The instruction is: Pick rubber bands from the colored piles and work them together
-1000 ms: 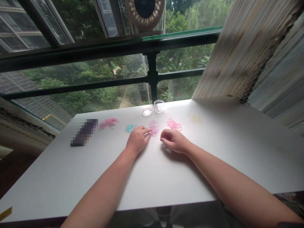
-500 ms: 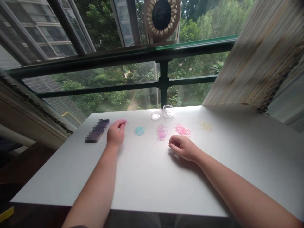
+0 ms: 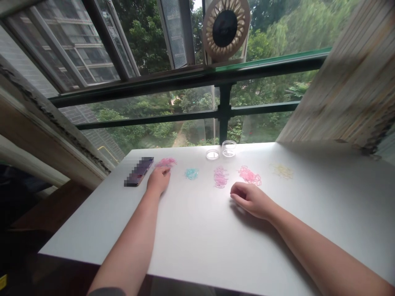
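My left hand rests palm down at the near edge of a pink and purple pile of thin loops, which look like small rubber bands. Its fingers are bent and partly hidden, so what they hold, if anything, does not show. On the table just in front of a bright pink pile lies my right hand, fingers curled in and thumb close to them; the inside is hidden. Between the hands are a turquoise pile and a lilac pile. A pale yellow pile sits farther right.
Near the back edge of the white table stand a clear round container and a shallow clear dish or lid. A phone lies left of my left hand. Beyond are a green railing, a fan and a curtain.
My left hand has drawn back a little toward me, uncovering the pink and purple pile. My right hand keeps its place and pose. The whole view has shifted, moving everything rightward in the picture.
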Demonstrator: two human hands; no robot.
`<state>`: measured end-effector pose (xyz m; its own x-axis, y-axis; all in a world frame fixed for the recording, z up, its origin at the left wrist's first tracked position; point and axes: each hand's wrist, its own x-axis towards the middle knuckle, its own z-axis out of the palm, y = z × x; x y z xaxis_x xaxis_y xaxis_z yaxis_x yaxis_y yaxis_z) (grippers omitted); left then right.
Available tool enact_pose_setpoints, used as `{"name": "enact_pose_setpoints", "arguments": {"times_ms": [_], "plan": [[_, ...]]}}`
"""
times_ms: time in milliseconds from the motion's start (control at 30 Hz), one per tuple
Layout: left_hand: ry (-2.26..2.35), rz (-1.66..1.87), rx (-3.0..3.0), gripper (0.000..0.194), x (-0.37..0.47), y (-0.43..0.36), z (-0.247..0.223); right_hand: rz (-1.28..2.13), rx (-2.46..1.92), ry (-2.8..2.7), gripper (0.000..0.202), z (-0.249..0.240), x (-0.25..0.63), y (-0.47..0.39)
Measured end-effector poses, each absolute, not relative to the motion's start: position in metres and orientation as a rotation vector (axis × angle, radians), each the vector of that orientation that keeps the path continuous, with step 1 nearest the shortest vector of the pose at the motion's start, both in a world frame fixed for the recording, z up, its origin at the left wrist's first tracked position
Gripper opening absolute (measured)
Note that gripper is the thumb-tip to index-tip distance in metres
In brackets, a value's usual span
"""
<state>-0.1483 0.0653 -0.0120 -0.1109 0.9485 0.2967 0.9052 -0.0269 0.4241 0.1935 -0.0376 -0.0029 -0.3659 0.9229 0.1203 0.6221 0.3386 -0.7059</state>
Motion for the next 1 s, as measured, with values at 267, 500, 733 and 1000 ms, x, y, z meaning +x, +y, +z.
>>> {"name": "enact_pose_setpoints", "arguments": {"times_ms": [267, 500, 733, 1000], "plan": [[2.173, 0.799, 2.028, 0.021, -0.148, 0.067, -0.014, 0.764, -1.353, -2.103, 0.009, -0.002, 0.193, -0.037], [2.153, 0.874, 2.083, 0.019, -0.142, 0.064, -0.013, 0.755, -1.349, -2.093, 0.008, -0.001, 0.193, -0.039], [1.724, 1.124, 2.192, 0.017, -0.099, 0.041, -0.004, 0.753, -1.334, -2.101, 0.007, -0.002, 0.193, -0.039], [1.247, 1.094, 2.327, 0.013, -0.039, 0.009, 0.004, 0.72, -1.288, -2.083, 0.003, -0.003, 0.192, -0.037]]}}
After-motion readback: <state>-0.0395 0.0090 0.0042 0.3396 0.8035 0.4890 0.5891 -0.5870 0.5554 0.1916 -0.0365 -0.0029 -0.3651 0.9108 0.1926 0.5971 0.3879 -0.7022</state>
